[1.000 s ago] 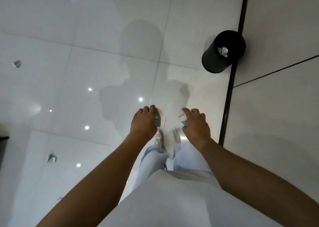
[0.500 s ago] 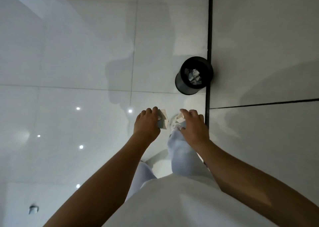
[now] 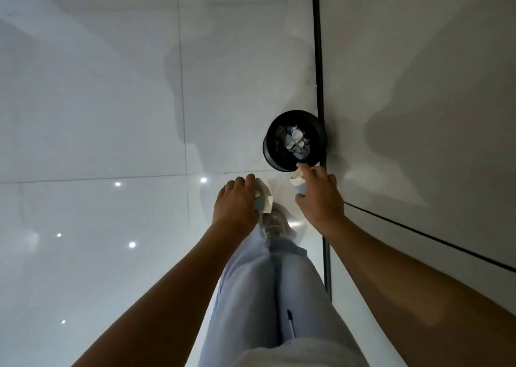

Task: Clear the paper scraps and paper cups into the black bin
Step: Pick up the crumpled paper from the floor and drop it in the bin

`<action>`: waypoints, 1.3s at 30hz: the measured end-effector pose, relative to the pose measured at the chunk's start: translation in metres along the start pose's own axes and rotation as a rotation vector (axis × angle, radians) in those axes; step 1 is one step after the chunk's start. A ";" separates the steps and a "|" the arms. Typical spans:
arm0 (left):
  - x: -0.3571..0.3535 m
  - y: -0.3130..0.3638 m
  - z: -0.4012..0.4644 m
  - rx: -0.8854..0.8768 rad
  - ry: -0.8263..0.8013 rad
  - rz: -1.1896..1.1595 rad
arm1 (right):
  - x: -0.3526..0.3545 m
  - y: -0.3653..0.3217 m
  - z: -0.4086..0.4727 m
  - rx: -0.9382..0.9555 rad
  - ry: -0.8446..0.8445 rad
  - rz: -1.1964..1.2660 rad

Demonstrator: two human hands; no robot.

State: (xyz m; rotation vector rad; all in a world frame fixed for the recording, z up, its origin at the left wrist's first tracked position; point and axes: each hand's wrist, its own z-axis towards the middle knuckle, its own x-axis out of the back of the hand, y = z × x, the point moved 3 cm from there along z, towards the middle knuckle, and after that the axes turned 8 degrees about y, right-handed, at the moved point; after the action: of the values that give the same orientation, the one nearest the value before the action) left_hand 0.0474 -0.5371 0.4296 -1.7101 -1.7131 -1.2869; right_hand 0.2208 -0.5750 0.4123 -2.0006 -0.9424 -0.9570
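The left hand (image 3: 237, 202) has its grip curled round a crushed paper cup (image 3: 264, 197), white with a pale blue band, which juts out from the thumb side toward the person's middle. The right hand (image 3: 319, 196) likewise grips a second paper cup (image 3: 298, 182), its white rim poking out past the fingers on the inner side, so the two cups face each other with a small gap between. Just ahead of the right hand stands the black bin (image 3: 272, 154), a round smooth-walled tub on the floor (image 3: 97, 115), set against a dark vertical strip (image 3: 318, 59) where floor meets the pale wall (image 3: 418, 73). Inside it lie crumpled paper scraps (image 3: 296, 140), white and bluish. The floor is glossy light tile, mirroring small ceiling lights. A foot in a light shoe (image 3: 275, 222) sits below and between the hands, under pale blue trousers (image 3: 265, 297).
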 end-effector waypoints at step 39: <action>-0.034 0.017 0.080 -0.049 -0.032 0.192 | -0.029 -0.010 0.059 0.143 -0.089 -0.015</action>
State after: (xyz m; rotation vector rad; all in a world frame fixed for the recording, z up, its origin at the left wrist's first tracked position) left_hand 0.0945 -0.4942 0.3679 -1.8815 -1.5038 -1.2293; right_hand 0.2181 -0.5306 0.3633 -1.9305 -1.0460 -0.7904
